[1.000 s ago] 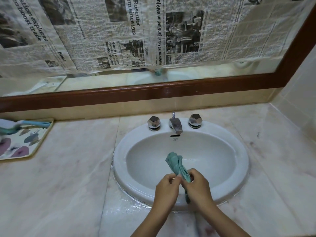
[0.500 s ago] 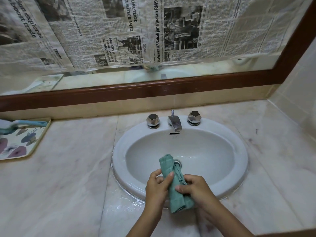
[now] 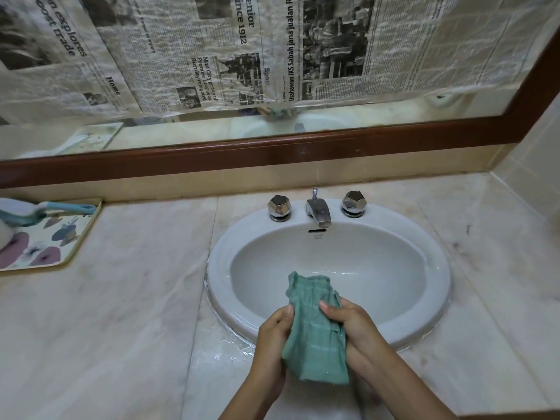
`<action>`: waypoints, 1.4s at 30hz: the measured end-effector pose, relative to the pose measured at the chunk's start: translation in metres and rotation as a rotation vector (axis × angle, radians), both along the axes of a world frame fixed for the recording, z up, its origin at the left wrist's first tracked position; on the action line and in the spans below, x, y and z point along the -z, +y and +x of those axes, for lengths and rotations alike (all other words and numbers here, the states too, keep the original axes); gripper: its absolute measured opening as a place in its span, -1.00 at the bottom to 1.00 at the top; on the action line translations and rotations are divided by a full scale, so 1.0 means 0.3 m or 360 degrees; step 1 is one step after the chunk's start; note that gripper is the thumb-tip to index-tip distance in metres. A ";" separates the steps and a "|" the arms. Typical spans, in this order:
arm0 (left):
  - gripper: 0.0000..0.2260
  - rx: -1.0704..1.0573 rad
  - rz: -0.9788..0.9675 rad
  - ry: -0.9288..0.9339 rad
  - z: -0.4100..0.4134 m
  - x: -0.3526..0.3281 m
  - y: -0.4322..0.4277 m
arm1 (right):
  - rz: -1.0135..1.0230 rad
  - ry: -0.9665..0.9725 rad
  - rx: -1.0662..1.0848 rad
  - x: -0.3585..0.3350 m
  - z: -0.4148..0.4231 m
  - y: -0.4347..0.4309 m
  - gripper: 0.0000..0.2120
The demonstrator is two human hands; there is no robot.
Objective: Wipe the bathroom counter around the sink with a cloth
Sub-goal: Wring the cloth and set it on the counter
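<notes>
I hold the green cloth in both hands over the front rim of the sink.
My left hand curls round its left edge and my right hand grips its right edge. The cloth hangs above the wet front edge of the counter. A flowered tray sits at the back left.

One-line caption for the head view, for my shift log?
Left hand and right hand grip a green cloth over the near rim of the sink, wet counter alongside.
</notes>
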State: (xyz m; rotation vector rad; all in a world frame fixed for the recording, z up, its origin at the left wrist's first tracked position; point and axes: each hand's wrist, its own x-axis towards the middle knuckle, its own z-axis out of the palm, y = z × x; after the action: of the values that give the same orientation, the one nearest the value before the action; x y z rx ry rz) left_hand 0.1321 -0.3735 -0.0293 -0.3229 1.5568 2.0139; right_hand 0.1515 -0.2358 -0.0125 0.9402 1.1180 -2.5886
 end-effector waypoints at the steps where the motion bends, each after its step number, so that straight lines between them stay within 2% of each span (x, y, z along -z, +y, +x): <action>1: -0.66 -0.0016 -0.0009 -0.0048 0.000 0.006 -0.009 | 0.0030 0.0002 0.0008 0.002 -0.001 -0.003 -0.71; 5: -0.58 0.0134 0.0020 -0.0011 0.007 0.027 -0.045 | 0.0233 0.0010 -0.0029 0.003 0.002 -0.014 -0.79; 9: -0.50 0.0134 -0.0078 0.0040 0.022 0.024 -0.071 | 0.0233 0.0062 -0.0123 -0.005 0.010 -0.013 -0.78; 13: -0.55 -0.0133 0.0035 0.0023 0.039 0.007 -0.110 | 0.0030 0.0101 -0.0224 0.005 -0.005 -0.039 -0.64; 18: -0.54 -0.0490 0.0225 0.0002 0.067 -0.022 -0.201 | -0.0307 0.0022 -0.0675 0.018 -0.043 -0.154 -0.59; 20: -0.55 -0.0583 0.0180 0.0013 0.081 -0.023 -0.274 | -0.0355 0.0046 -0.0869 0.013 -0.068 -0.227 -0.54; 22: -0.62 -0.0712 0.0065 0.0014 0.101 -0.015 -0.372 | -0.0262 0.0093 -0.0965 0.009 -0.091 -0.320 -0.55; 25: -0.74 -0.0947 -0.0063 -0.0042 0.130 0.010 -0.544 | 0.0050 0.0130 -0.0947 0.015 -0.118 -0.501 -0.61; 30: -0.83 -0.1093 -0.0245 -0.0072 0.173 0.074 -0.899 | 0.0471 0.0103 -0.1007 0.051 -0.134 -0.855 -0.65; 33: -0.79 -0.1158 -0.0557 0.0047 0.199 0.114 -1.146 | 0.0657 0.0110 -0.1130 0.052 -0.183 -1.029 -0.65; 35: -0.74 -0.1091 -0.0920 0.0228 0.212 0.136 -1.288 | 0.0770 0.0145 -0.1203 0.034 -0.229 -1.120 -0.64; 38: -0.77 -0.0830 -0.1613 0.0496 0.184 0.159 -1.450 | 0.0903 0.0206 -0.1337 -0.005 -0.303 -1.231 -0.63; 40: -0.66 -0.0626 -0.1918 0.0631 0.132 0.173 -1.531 | 0.1027 0.0268 -0.1489 -0.034 -0.367 -1.296 -0.63; 42: -0.53 -0.0414 -0.2110 0.0617 0.076 0.188 -1.594 | 0.1174 0.0324 -0.1625 -0.057 -0.449 -1.356 -0.63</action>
State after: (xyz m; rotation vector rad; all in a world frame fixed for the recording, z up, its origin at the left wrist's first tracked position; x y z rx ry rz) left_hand 0.1550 -0.8517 -0.0856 -0.6514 3.0485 0.8930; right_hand 0.0167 -0.6427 0.0045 0.0551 1.9755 -1.4537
